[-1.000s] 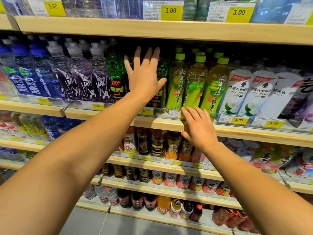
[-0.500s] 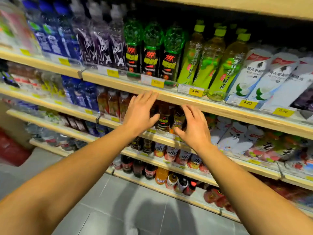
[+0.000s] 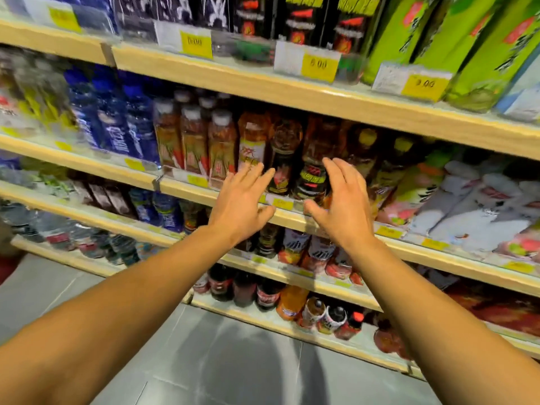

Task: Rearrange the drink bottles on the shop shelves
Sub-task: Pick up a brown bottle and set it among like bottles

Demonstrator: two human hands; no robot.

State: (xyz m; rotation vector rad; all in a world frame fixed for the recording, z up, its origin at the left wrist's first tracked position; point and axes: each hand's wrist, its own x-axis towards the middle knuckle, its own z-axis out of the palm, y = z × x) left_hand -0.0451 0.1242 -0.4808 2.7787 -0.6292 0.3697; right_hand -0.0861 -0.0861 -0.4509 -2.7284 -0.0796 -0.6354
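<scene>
Shop shelving of pale wood (image 3: 336,96), tiers packed with drink bottles.

Both hands hover spread and empty before the second tier: left hand (image 3: 242,204) with fingers splayed wide, right hand (image 3: 340,206) likewise, thumb out. Between them stand dark amber plastic bottles with black-and-yellow labels (image 3: 285,159) (motion blur hides the print). Further out, blue-labelled water bottles (image 3: 111,124) at left, lime-green tea bottles (image 3: 455,39) above right, yellow price tags (image 3: 318,67) along the edges.

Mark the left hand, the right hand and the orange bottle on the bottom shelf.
left hand (image 3: 239,211), head view, back of the hand.
right hand (image 3: 342,213), head view, back of the hand.
orange bottle (image 3: 292,302), head view, its body.
</scene>
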